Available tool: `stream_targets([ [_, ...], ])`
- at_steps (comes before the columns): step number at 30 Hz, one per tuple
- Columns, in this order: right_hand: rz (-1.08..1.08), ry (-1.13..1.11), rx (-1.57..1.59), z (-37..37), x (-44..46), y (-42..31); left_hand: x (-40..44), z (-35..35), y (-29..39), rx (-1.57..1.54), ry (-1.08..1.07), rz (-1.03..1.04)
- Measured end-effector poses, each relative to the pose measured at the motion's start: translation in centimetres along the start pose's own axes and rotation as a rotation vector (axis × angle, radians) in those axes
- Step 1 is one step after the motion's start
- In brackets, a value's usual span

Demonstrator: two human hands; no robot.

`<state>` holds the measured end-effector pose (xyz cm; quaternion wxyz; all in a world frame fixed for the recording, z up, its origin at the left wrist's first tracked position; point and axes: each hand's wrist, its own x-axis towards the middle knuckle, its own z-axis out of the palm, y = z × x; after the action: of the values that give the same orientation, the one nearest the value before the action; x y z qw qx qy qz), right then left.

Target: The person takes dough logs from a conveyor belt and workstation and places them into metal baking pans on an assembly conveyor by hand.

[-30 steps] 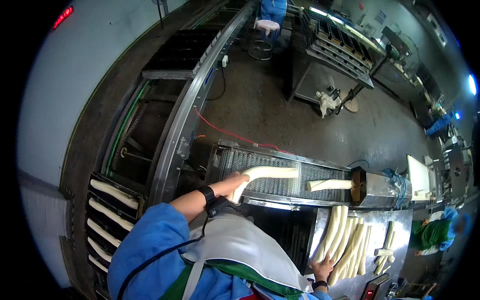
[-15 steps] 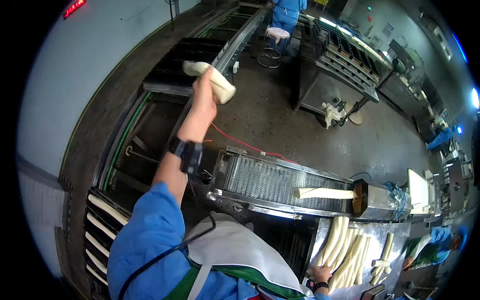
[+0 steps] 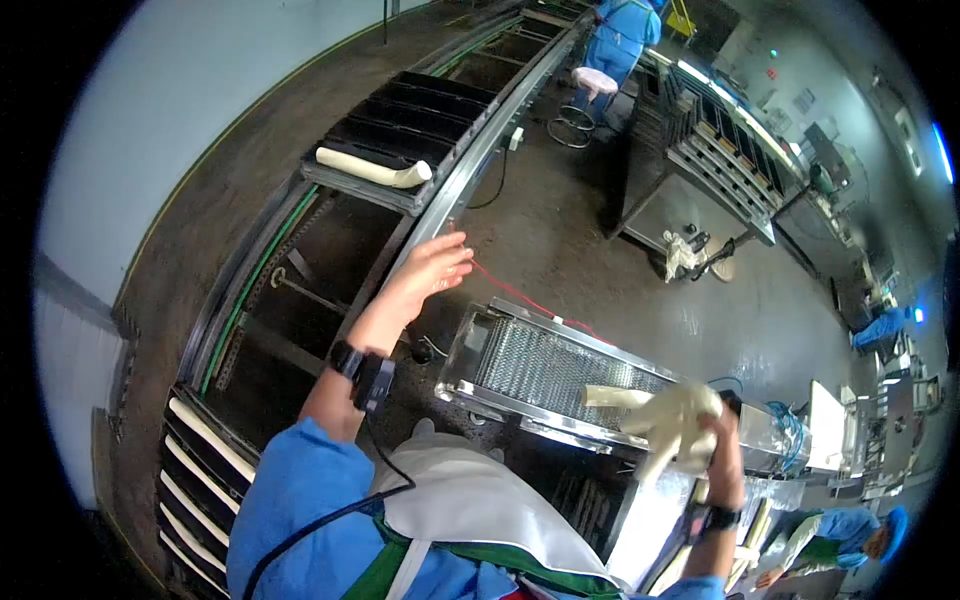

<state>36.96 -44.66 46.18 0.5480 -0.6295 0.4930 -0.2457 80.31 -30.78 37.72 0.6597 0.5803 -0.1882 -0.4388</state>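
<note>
My left hand (image 3: 432, 272) is empty, its fingers stretched out beside the metal rail of the tray line. Just beyond it, a long pale dough roll (image 3: 370, 168) with one bent end lies across the near part of a black ridged tray (image 3: 410, 115). My right hand (image 3: 718, 440) grips a bunch of dough strips (image 3: 675, 425), blurred by motion, above the far end of a mesh conveyor belt (image 3: 530, 362). Another dough piece (image 3: 610, 397) lies on that belt, partly hidden by the bunch. Below my right hand, more dough strips (image 3: 757, 530) lie on a steel table (image 3: 640, 510).
At lower left, another black tray (image 3: 195, 440) holds several dough strips in its grooves. A stool (image 3: 594, 82) stands by a person in blue (image 3: 622, 40) at the back. Stacked trays (image 3: 725, 150) sit on a steel stand. Another person (image 3: 850, 535) works at lower right.
The dough roll left my left hand and now lies on the black tray; that hand drew back and opened. My right hand rose from the table with a bunch of dough strips.
</note>
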Motion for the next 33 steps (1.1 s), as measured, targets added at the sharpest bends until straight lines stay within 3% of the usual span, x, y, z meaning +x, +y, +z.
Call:
stream_targets([
  [1,-0.006,-0.077,-0.039,1.4,1.3,-3.7,-0.6,-1.1,-0.8,-0.016,-0.009,-0.023],
  [3,-0.221,-0.181,0.024,3.4,4.8,-6.7,-1.7,-2.9,-2.5,-0.035,0.012,-0.027],
  [8,-0.749,-0.554,-0.387,19.8,13.4,-21.8,-6.6,-8.0,-4.3,-0.14,0.085,-0.068],
  [10,-0.804,-0.57,-0.406,25.7,16.2,-24.7,-8.6,-8.9,-4.3,-0.128,0.164,-0.07],
  [11,-0.929,-0.486,-0.418,28.3,20.1,-25.1,-9.2,-9.5,-4.4,-0.118,0.227,-0.078],
  [14,-1.111,-0.15,-0.395,33.2,28.3,-21.4,-8.6,-12.6,-7.8,-0.187,0.35,-0.107],
  [16,-1.065,-0.27,-0.342,33.8,28.4,-16.9,-8.7,-13.4,-8.3,-0.208,0.395,-0.117],
  [17,-1.107,-0.156,-0.462,34.0,27.3,-13.6,-8.7,-13.7,-8.6,-0.225,0.415,-0.125],
  [18,-1.127,-0.389,-0.526,32.7,25.4,-10.7,-8.4,-13.9,-8.9,-0.244,0.432,-0.131],
  [20,-0.787,-0.427,-1.02,30.7,23.1,-0.4,-7.5,-14.2,-9.2,-0.253,0.439,-0.132],
  [21,-0.809,-0.599,-1.182,29.4,24.2,6.1,-6.6,-14.3,-9.7,-0.257,0.45,-0.138],
  [22,-0.558,-0.764,-1.339,27.9,21.5,7.5,-6.0,-14.4,-9.7,-0.257,0.446,-0.138],
  [23,-0.447,-0.778,-1.374,26.0,20.6,12.3,-5.2,-14.5,-9.6,-0.28,0.433,-0.123],
  [24,-0.592,-0.636,-1.393,23.8,18.9,16.6,-4.4,-14.5,-9.4,-0.303,0.42,-0.106],
  [28,-0.675,-0.361,-1.235,20.6,15.1,20.3,-0.3,-13.1,-7.6,-0.315,0.404,-0.054],
  [32,-0.529,-0.464,-1.454,22.4,16.7,16.3,3.9,-11.8,-6.1,-0.354,0.386,0.001],
  [33,-0.741,-0.326,-1.359,22.7,17.5,16.7,4.4,-11.3,-5.7,-0.338,0.403,0.026],
])
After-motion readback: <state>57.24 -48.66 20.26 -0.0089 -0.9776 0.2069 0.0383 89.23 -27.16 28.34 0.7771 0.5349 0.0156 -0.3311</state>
